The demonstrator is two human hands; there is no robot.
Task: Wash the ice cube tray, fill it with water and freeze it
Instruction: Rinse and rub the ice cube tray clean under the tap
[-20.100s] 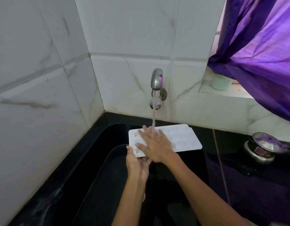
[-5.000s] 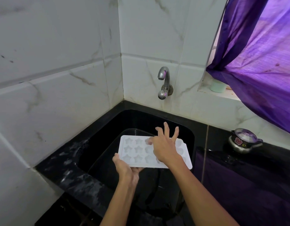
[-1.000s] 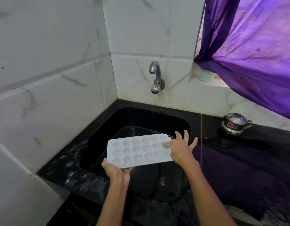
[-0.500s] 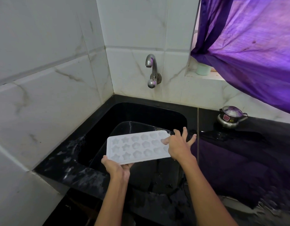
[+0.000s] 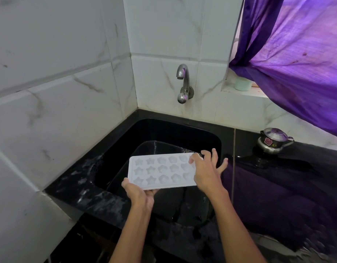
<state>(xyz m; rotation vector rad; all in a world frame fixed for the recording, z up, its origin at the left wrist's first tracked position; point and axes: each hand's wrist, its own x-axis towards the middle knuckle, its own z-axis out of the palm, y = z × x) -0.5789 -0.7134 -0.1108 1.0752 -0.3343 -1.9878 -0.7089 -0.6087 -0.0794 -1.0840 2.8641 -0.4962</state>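
Both hands hold the ice cube tray (image 5: 160,170) level above the black sink (image 5: 211,137) — left hand (image 5: 139,194) cupping its near corner from beneath, right hand (image 5: 207,173) pinching the right end, fingers splayed. It has drawn back from the tap (image 5: 183,82), now shut off — filling looks finished. White star-shaped cells face up; water isn't discernible.

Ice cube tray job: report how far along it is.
Washing looks over: no water runs from the tap. In hand: the left hand holds the ice cube tray from below and the right hand pinches its end over the sink. Whether it holds water is unclear. Freezing remains.
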